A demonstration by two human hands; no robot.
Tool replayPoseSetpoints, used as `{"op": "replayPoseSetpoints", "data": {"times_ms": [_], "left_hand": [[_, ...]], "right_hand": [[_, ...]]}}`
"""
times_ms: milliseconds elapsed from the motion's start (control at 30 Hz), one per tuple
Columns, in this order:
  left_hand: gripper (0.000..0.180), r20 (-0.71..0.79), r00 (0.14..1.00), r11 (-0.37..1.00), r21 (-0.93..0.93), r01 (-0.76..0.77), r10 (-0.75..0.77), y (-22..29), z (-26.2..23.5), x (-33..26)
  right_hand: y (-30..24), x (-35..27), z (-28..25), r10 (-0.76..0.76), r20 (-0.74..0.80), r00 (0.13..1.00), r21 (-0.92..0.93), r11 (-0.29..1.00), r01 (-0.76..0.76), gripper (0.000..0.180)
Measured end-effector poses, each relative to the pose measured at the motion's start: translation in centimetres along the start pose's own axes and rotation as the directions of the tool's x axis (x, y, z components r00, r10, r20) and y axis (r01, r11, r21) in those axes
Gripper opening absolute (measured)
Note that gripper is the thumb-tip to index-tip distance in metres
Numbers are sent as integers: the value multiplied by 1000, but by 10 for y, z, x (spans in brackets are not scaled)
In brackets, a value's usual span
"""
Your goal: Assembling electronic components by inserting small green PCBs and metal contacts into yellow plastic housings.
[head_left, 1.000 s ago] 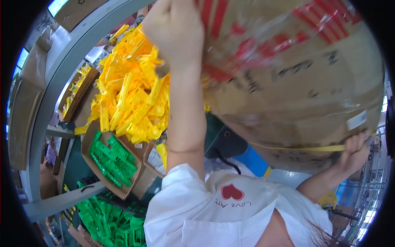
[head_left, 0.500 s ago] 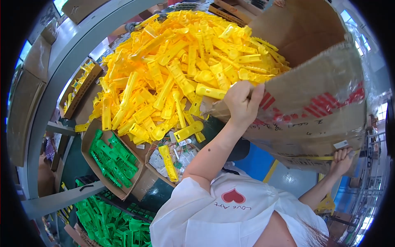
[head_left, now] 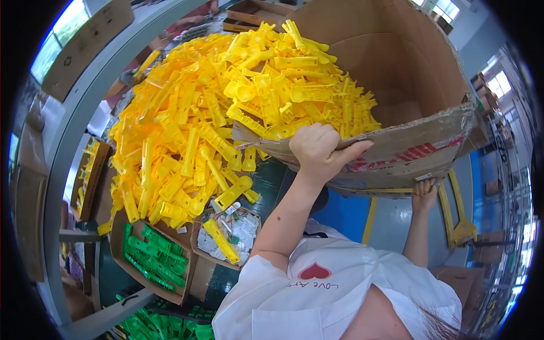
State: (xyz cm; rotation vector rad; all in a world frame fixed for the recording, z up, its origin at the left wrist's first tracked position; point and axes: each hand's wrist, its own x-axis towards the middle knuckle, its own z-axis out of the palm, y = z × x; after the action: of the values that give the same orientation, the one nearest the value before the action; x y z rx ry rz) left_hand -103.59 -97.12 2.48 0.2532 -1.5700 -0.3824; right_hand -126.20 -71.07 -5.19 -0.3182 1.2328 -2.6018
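Note:
A large brown cardboard box [head_left: 416, 153] lies tilted over the table, its mouth turned left toward a tall heap of yellow plastic parts [head_left: 192, 107]. Yellow parts also lie bunched in the box's mouth. My left hand [head_left: 319, 148] is closed over the box's near top rim, thumb stretched along the edge. Lower down and to the right, my right hand [head_left: 425, 194] grips the bottom edge of the same box, near a yellow strap; its fingertips are partly hidden. The heap's far side is hidden behind the parts.
Green plastic parts fill a small open carton [head_left: 153, 258] at the near left. Beside it stands a carton of small white pieces [head_left: 241, 229], a yellow part across it. A grey metal frame [head_left: 85, 107] rises at left. More green parts [head_left: 164, 326] sit below.
The box has swung, showing more of its inside and the yellow parts at its mouth. My right hand has moved up and left with its bottom edge; my left hand keeps its rim grip.

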Motion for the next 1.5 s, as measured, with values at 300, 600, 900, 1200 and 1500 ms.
{"op": "replayPoseSetpoints", "data": {"times_ms": [300,600,900,1200,1500], "left_hand": [[47,121,976,981,-94,-169,180,40,54,4],[46,215,957,981,-43,-190,195,91,149,-37],[43,547,834,994,19,-107,80,121,269,-176],[28,881,461,990,50,135,-107,194,308,-345],[21,913,316,909,-341,240,259,258,329,-386]], "right_hand": [[-1,4,-63,187,-336,923,-115,965,-238,24],[5,63,-151,416,-362,834,110,908,-405,28],[78,93,-349,678,-449,582,320,730,-604,30],[113,77,-576,637,-600,483,127,672,-729,25],[20,-17,-600,324,-822,468,-291,467,-835,24]]}}
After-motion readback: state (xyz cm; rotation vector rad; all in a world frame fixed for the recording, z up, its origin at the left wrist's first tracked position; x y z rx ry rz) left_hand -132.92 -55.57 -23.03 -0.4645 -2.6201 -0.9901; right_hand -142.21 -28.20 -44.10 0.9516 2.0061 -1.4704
